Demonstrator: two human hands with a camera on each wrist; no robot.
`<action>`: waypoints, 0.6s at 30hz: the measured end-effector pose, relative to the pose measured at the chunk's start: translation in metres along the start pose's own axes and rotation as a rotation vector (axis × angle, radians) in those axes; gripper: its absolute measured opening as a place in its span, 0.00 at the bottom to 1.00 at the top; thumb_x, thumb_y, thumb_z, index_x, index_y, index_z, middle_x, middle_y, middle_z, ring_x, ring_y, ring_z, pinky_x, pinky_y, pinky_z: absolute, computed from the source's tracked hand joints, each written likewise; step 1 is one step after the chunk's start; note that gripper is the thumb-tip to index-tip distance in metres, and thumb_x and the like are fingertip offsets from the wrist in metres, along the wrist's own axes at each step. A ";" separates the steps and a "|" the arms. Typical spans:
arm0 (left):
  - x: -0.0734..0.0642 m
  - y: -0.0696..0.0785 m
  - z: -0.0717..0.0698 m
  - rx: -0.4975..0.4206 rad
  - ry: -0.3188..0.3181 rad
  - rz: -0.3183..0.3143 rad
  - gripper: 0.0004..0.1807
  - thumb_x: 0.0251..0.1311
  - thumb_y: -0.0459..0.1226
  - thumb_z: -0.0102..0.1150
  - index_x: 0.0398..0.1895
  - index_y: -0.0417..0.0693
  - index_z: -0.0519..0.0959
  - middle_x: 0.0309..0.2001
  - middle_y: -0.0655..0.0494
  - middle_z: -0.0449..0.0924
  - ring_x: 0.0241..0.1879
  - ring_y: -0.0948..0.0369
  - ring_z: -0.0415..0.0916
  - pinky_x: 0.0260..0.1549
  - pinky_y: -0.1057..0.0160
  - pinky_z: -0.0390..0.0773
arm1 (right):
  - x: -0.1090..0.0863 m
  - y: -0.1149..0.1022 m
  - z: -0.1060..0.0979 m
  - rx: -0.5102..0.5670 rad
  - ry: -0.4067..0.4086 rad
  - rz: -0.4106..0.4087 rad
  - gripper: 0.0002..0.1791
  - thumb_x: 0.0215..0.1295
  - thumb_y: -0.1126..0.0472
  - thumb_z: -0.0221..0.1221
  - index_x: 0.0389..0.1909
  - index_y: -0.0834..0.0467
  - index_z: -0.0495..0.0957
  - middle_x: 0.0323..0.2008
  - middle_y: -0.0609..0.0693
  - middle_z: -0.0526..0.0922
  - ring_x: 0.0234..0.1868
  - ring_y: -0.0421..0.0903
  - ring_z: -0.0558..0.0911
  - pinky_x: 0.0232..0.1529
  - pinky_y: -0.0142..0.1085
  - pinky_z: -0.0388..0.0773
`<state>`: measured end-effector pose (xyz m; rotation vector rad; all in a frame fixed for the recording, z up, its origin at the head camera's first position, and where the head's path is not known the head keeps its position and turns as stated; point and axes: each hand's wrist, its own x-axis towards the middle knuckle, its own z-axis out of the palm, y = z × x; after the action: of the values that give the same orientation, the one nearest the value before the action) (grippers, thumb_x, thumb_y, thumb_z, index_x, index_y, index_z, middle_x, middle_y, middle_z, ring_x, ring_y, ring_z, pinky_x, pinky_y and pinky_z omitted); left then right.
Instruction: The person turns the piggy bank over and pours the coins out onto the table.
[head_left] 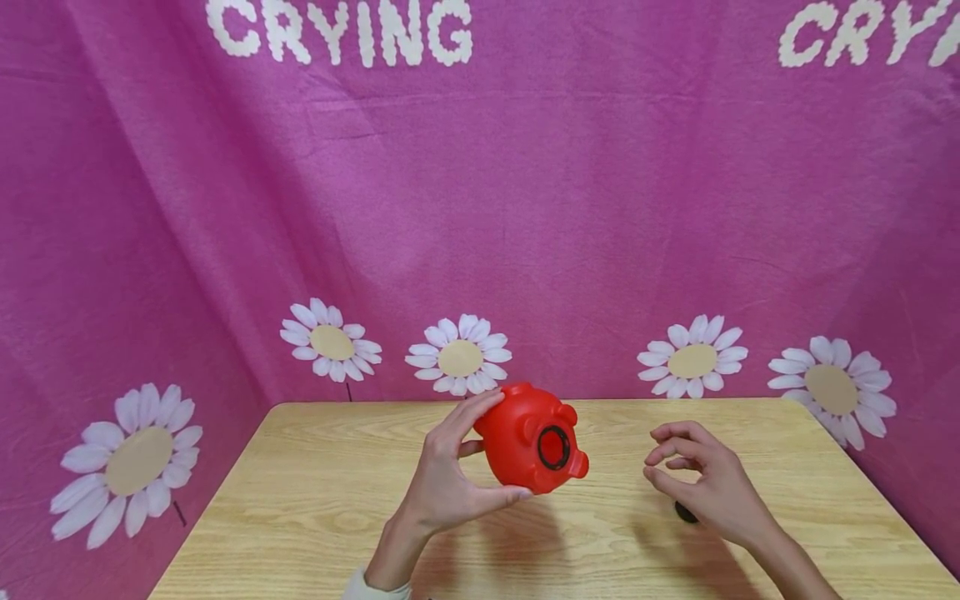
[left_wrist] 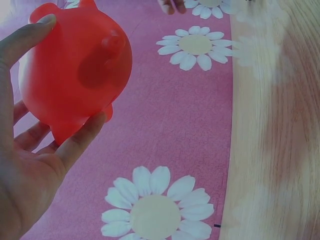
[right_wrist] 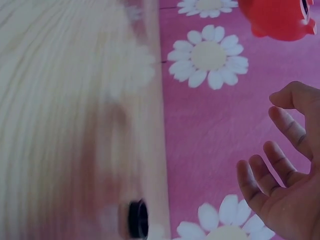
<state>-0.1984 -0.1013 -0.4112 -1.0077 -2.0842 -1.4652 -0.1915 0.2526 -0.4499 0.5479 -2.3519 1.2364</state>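
Observation:
My left hand (head_left: pixel 442 483) grips a round red piggy bank (head_left: pixel 512 442) above the table, thumb along its lower side and fingers over the top. The bank is tipped so that its underside, with stubby feet and a round black-rimmed hole (head_left: pixel 553 447), faces right. In the left wrist view the bank's smooth red body (left_wrist: pixel 65 75) sits between thumb and fingers. To the right my right hand (head_left: pixel 712 483) hovers with fingers loosely bent, nothing between them. Below it a small black plug (right_wrist: pixel 138 220) rests on the table, partly hidden by the hand in the head view.
The light wood table (head_left: pixel 315 492) reaches back to a magenta cloth (head_left: pixel 555 208) printed with daisies and white letters. The cloth also hangs along the left and right sides. Shadows of both hands fall on the tabletop.

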 end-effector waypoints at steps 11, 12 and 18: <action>0.000 0.001 0.003 -0.014 -0.014 -0.010 0.54 0.41 0.37 0.89 0.77 0.54 0.72 0.74 0.51 0.75 0.66 0.53 0.79 0.43 0.60 0.92 | 0.015 -0.026 0.020 0.096 0.003 -0.026 0.13 0.59 0.71 0.75 0.33 0.49 0.87 0.51 0.39 0.81 0.52 0.30 0.80 0.47 0.27 0.85; 0.000 0.001 0.003 -0.014 -0.015 -0.006 0.54 0.41 0.37 0.89 0.77 0.53 0.72 0.74 0.50 0.75 0.66 0.53 0.79 0.43 0.61 0.92 | 0.017 -0.028 0.021 0.107 0.002 -0.026 0.13 0.60 0.71 0.75 0.34 0.49 0.87 0.51 0.39 0.81 0.52 0.30 0.80 0.47 0.27 0.85; 0.000 0.000 0.004 -0.028 -0.018 -0.010 0.54 0.41 0.37 0.89 0.77 0.54 0.72 0.74 0.50 0.75 0.66 0.54 0.79 0.43 0.62 0.92 | 0.025 -0.040 0.028 0.190 -0.007 -0.039 0.11 0.63 0.72 0.73 0.36 0.52 0.87 0.52 0.43 0.81 0.52 0.31 0.81 0.48 0.29 0.87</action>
<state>-0.1975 -0.0971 -0.4127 -1.0265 -2.0898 -1.4986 -0.1962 0.2040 -0.4241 0.6562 -2.2316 1.4512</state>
